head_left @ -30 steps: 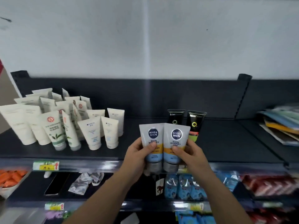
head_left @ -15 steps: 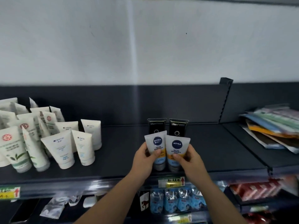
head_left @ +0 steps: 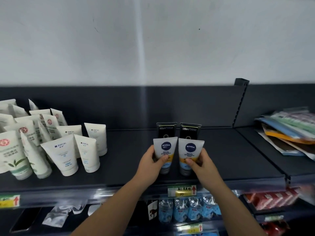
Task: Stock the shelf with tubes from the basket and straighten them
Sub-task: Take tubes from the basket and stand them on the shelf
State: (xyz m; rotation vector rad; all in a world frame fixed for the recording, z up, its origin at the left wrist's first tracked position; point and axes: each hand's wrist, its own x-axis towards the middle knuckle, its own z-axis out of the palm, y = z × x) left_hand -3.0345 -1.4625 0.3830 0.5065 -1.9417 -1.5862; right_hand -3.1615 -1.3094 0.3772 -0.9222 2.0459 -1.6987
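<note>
White-and-blue tubes (head_left: 165,150), touching a second ago, now stand apart on the shelf (head_left: 221,159), your left hand (head_left: 150,165) and right hand (head_left: 203,165) with fingers (head_left: 163,160) clamped round one each, so they are nearly placed.

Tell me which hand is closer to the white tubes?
Left. The left hand, holding a Nivea tube, is right of the white tubes; the right hand, holding another, is farther right.

L hand (head_left: 150,161) grips L tube (head_left: 164,147), R hand (head_left: 203,163) grips R tube (head_left: 190,148)
</note>
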